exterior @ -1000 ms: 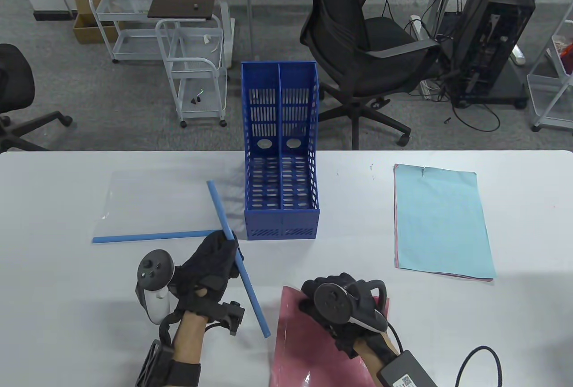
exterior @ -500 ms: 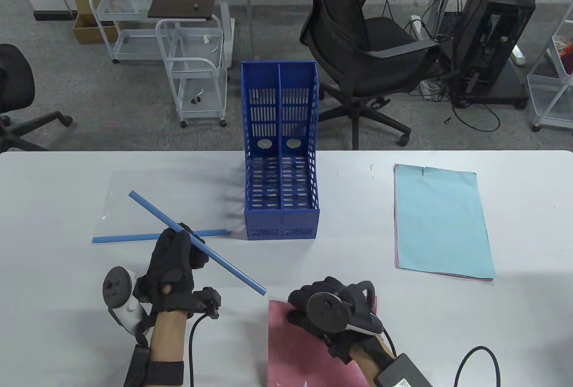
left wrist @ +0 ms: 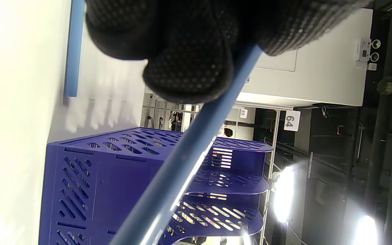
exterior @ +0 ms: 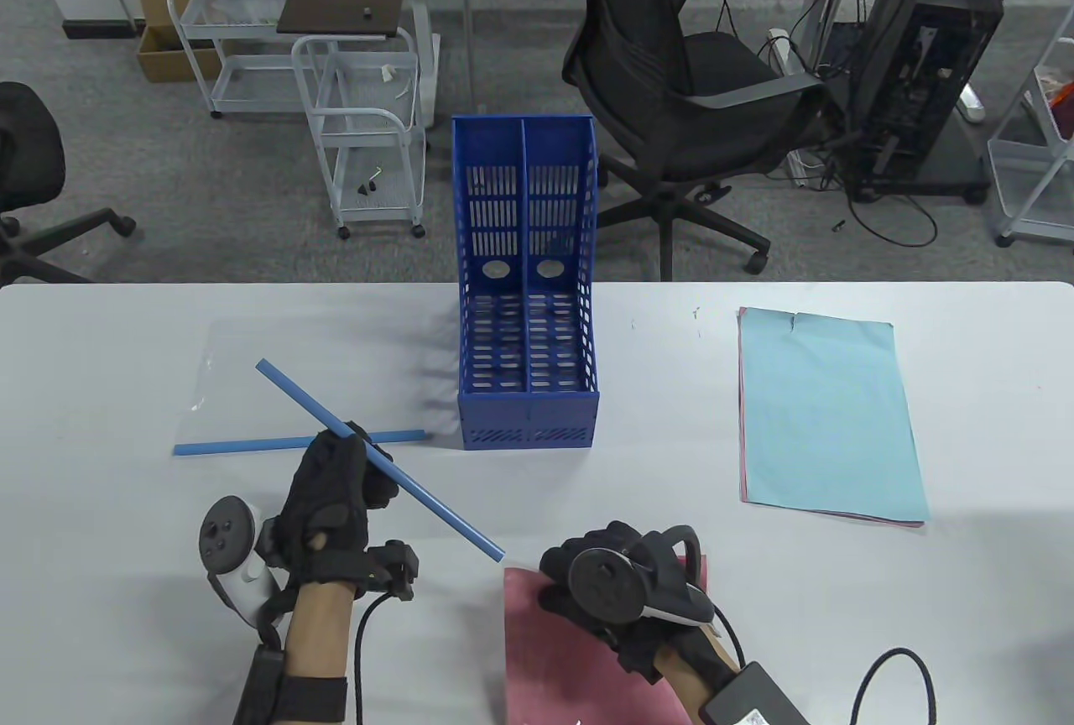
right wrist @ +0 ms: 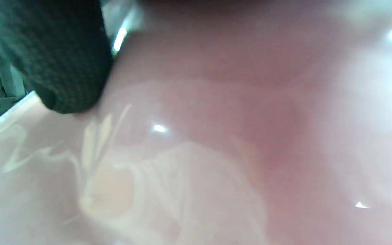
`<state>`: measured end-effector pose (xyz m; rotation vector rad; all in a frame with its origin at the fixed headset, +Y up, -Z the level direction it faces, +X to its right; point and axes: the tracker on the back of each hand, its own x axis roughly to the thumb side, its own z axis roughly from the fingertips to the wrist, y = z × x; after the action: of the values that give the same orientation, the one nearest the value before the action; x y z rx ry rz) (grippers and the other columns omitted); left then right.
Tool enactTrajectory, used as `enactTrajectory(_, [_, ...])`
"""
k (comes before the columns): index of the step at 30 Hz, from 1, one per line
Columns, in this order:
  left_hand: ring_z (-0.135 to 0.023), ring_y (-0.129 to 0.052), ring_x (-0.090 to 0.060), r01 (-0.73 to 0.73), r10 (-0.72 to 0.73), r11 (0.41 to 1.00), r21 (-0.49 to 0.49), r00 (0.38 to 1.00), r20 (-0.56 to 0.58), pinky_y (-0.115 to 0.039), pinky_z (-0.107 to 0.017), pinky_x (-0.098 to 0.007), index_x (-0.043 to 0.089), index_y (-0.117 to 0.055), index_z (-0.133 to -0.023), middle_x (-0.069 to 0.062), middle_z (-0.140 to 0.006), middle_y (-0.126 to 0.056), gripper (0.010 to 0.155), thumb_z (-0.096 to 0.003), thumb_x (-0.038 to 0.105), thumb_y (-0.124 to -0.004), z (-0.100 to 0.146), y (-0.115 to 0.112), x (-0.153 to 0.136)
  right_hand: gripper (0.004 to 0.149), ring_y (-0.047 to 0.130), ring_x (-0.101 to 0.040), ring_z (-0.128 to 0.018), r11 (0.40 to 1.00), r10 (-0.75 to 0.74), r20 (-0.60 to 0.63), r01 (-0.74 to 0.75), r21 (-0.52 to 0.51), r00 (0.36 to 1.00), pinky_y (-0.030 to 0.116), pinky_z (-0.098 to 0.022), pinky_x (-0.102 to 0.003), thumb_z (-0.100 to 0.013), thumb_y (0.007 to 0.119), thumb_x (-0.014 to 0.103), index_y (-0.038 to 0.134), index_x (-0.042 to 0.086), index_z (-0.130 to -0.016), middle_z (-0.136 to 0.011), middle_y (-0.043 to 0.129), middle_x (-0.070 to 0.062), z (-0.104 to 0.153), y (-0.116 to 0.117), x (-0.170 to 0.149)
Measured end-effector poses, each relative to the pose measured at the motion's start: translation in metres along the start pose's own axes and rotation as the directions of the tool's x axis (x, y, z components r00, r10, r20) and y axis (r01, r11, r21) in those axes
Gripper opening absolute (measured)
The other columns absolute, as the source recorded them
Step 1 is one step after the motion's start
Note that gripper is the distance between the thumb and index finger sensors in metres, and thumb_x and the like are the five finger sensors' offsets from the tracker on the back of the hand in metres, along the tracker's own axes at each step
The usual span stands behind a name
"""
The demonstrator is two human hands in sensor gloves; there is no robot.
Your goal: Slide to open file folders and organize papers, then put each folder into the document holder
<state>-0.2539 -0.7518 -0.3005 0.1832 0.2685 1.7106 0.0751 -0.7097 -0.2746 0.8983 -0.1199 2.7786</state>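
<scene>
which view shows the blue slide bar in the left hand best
The table view: it shows the whole slide bar, tilted, both ends free, gripped near its middle by the left hand. The left wrist view shows only one stretch of it, close under the fingers. The right wrist view shows none of it.

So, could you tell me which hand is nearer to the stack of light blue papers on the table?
The right hand. It sits at the pink folder, below and left of the light blue papers; the left hand is farther left, past the blue document holder.
</scene>
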Motion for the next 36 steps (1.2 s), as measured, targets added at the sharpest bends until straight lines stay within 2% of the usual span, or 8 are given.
enactTrajectory(7, [-0.033, -0.109, -0.012, 0.034, -0.034, 0.999, -0.034, 0.999, -0.001, -0.094, -0.033, -0.035, 0.026, -0.086, -0.087, 0.000, -0.069, -0.099, 0.046, -0.0455, 0.047, -0.082, 0.001, -0.005, 0.002, 0.044, 0.099, -0.016, -0.026, 0.999, 0.023, 0.011, -0.023, 0.028, 1.000, 0.088, -0.044, -0.041, -0.027, 0.091, 0.049, 0.093, 0.025, -0.063, -0.044, 0.103, 0.004, -0.001, 0.002, 0.004])
enactTrajectory(13, [-0.031, -0.110, -0.011, 0.258, -0.248, 0.962, -0.092, 0.962, 0.112, -0.095, -0.032, -0.034, 0.026, -0.089, -0.085, 0.000, -0.066, -0.101, 0.046, -0.0445, 0.047, -0.083, 0.008, -0.025, 0.021, 0.043, 0.099, -0.015, -0.026, 0.992, 0.074, 0.036, -0.077, 0.097, 0.997, 0.088, -0.044, -0.040, -0.028, 0.091, 0.049, 0.093, 0.025, -0.063, -0.043, 0.104, 0.004, -0.002, 0.004, 0.012])
enactTrajectory(20, [-0.028, -0.112, -0.007, 0.567, -0.539, 0.776, -0.277, 0.824, 0.177, -0.098, -0.031, -0.031, 0.027, -0.092, -0.083, 0.002, -0.063, -0.104, 0.046, -0.0430, 0.048, -0.085, 0.027, -0.083, 0.019, 0.042, 0.099, -0.015, -0.026, 0.995, 0.003, -0.004, -0.003, 0.099, 1.000, 0.088, -0.044, -0.040, -0.029, 0.088, 0.049, 0.093, 0.025, -0.063, -0.043, 0.104, 0.005, -0.003, 0.000, 0.006])
enactTrajectory(22, [-0.027, -0.112, -0.007, 0.608, -0.583, 0.704, -0.368, 0.790, 0.191, -0.097, -0.032, -0.031, 0.026, -0.092, -0.084, 0.001, -0.063, -0.104, 0.047, -0.0430, 0.048, -0.085, 0.031, -0.101, 0.010, 0.042, 0.099, -0.015, -0.026, 0.998, -0.039, -0.055, 0.042, 0.053, 0.998, 0.088, -0.043, -0.040, -0.029, 0.088, 0.049, 0.094, 0.025, -0.063, -0.043, 0.103, 0.005, -0.003, -0.004, -0.003])
enactTrajectory(24, [-0.030, -0.109, -0.010, 0.611, -0.596, 0.598, -0.519, 0.772, 0.221, -0.095, -0.034, -0.034, 0.025, -0.090, -0.086, -0.001, -0.066, -0.101, 0.047, -0.0449, 0.046, -0.083, 0.035, -0.121, -0.001, 0.041, 0.099, -0.014, -0.024, 0.997, -0.083, -0.146, 0.082, -0.015, 0.986, 0.089, -0.042, -0.039, -0.029, 0.088, 0.048, 0.095, 0.025, -0.062, -0.041, 0.104, 0.004, -0.002, -0.008, -0.017])
enactTrajectory(26, [-0.030, -0.108, -0.013, 0.643, -0.621, 0.555, -0.527, 0.742, 0.251, -0.093, -0.034, -0.037, 0.023, -0.090, -0.086, -0.003, -0.065, -0.101, 0.047, -0.0443, 0.045, -0.084, 0.039, -0.133, -0.007, 0.040, 0.099, -0.013, -0.025, 0.992, -0.128, -0.242, 0.120, -0.045, 0.962, 0.089, -0.042, -0.038, -0.030, 0.087, 0.049, 0.095, 0.026, -0.062, -0.041, 0.104, 0.005, 0.002, -0.012, -0.038])
enactTrajectory(33, [-0.031, -0.107, -0.015, 0.659, -0.650, 0.382, -0.647, 0.690, 0.319, -0.092, -0.035, -0.040, 0.023, -0.091, -0.085, -0.005, -0.065, -0.101, 0.046, -0.0447, 0.044, -0.084, 0.042, -0.144, -0.010, 0.039, 0.098, -0.014, -0.024, 0.940, -0.335, -0.392, 0.279, -0.194, 0.857, 0.089, -0.042, -0.038, -0.031, 0.087, 0.049, 0.096, 0.025, -0.062, -0.040, 0.104, 0.004, 0.012, -0.027, -0.080])
enactTrajectory(36, [-0.031, -0.107, -0.016, 0.645, -0.638, 0.351, -0.679, 0.695, 0.331, -0.092, -0.036, -0.040, 0.023, -0.091, -0.085, -0.005, -0.066, -0.100, 0.046, -0.0450, 0.044, -0.084, 0.042, -0.144, -0.012, 0.039, 0.098, -0.013, -0.023, 0.922, -0.383, -0.410, 0.313, -0.228, 0.828, 0.089, -0.042, -0.038, -0.032, 0.087, 0.049, 0.096, 0.025, -0.062, -0.040, 0.104, 0.004, 0.015, -0.030, -0.088])
